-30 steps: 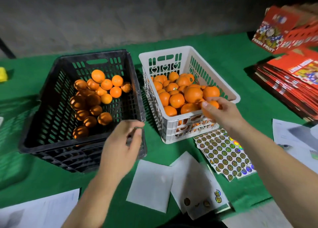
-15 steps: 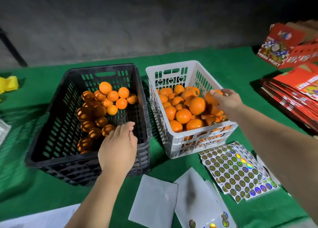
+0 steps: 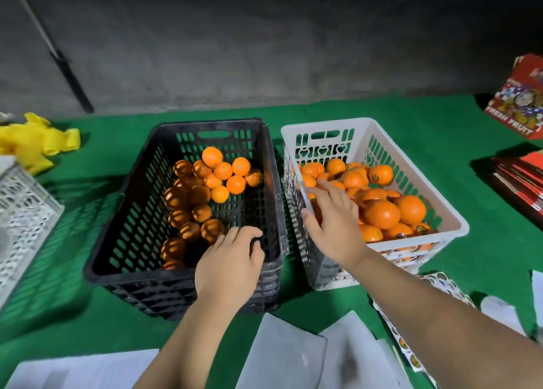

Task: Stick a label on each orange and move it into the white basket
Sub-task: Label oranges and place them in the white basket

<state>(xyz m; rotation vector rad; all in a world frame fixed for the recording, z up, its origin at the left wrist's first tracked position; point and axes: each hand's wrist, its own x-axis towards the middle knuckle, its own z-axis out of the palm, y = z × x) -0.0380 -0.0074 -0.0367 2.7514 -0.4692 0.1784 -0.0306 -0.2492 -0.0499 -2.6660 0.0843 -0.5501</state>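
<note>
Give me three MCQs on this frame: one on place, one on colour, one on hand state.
1. Where is the right hand?
A. over the white basket
B. on the sticker sheet
C. inside the black crate

2. What colour is the crate that the left hand reaches into?
A. white
B. black
C. yellow

3. What is the right hand holding?
A. an orange
B. a sticker sheet
C. nothing, fingers spread

Key:
1 A, the hand lies across the near left part of the basket, above its oranges.
2 B, the left hand is at the near rim of the black crate.
3 C, its fingers are extended and grip nothing.
</note>
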